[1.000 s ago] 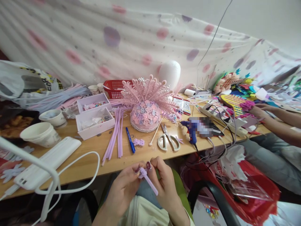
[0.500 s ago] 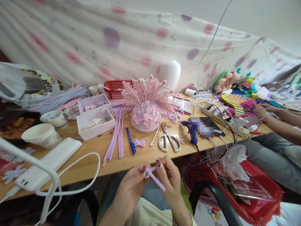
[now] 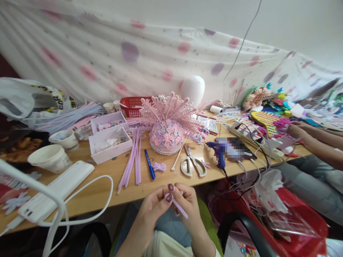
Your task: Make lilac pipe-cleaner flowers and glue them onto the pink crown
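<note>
Close together over my lap, just off the table's front edge, my left hand (image 3: pixel 153 207) and my right hand (image 3: pixel 187 203) pinch one lilac pipe cleaner (image 3: pixel 180 209). Its loose end slants down over my right palm; the part between the fingertips is mostly hidden. On the table ahead lie a finished-looking lilac pipe-cleaner piece (image 3: pixel 159 166), a blue marker (image 3: pixel 149 165) and scissors (image 3: pixel 193 162) with pale handles. A bundle of lilac pipe cleaners (image 3: pixel 131 160) lies to the left. Behind stands a pink headdress (image 3: pixel 166 134) covered in small flowers and edged with pearls.
At left are white boxes (image 3: pixel 111 145) of beads, paper cups (image 3: pixel 49 157), a power bank (image 3: pixel 57 189) and a white cable. A blue glue gun (image 3: pixel 220 155) and a power strip (image 3: pixel 255 139) sit at right. A co-worker's hands (image 3: pixel 297 130) hold magenta material.
My fingertips have drawn closer and now cover more of the pipe cleaner's middle, with my left thumb across it. The view has tilted slightly up.
</note>
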Demonstrator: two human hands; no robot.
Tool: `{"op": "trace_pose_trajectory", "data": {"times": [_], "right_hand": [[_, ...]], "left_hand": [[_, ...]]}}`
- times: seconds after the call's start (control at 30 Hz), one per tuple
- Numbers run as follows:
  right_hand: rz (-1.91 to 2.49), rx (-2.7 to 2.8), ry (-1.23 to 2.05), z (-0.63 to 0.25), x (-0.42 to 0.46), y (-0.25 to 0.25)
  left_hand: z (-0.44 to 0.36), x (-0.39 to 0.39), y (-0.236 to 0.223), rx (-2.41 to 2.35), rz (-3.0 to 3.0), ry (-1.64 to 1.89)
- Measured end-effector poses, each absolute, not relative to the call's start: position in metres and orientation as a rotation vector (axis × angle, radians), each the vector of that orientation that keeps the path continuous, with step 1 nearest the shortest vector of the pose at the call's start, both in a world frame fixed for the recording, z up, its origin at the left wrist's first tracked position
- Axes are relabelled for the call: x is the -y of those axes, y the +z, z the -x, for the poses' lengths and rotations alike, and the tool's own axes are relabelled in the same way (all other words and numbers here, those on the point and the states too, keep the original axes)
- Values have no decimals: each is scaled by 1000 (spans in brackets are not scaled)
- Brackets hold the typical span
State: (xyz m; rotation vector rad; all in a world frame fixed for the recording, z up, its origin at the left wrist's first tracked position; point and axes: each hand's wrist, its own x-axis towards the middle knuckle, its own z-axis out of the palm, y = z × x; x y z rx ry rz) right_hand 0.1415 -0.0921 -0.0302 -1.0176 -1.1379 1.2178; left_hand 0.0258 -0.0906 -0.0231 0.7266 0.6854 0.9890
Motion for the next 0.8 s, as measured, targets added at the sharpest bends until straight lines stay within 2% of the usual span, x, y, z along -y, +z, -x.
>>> {"op": "trace_pose_trajectory", "data": {"times": [0.1,0.3,0.47,0.8], "right_hand": [[994,1125,1141,-138,90,-28],[821,844,1463,-130,85,-32],[752,662,1496,-129,88,-31],[842,909,1430,-142,84,-42]], "left_hand": [[-28,95,-13,-713,-726,1036],[-30,96,-11,-653,-643,1115],[-33,96,-16,-571,-541,1080],[-29,90,-17,-548,-349,1057]]}}
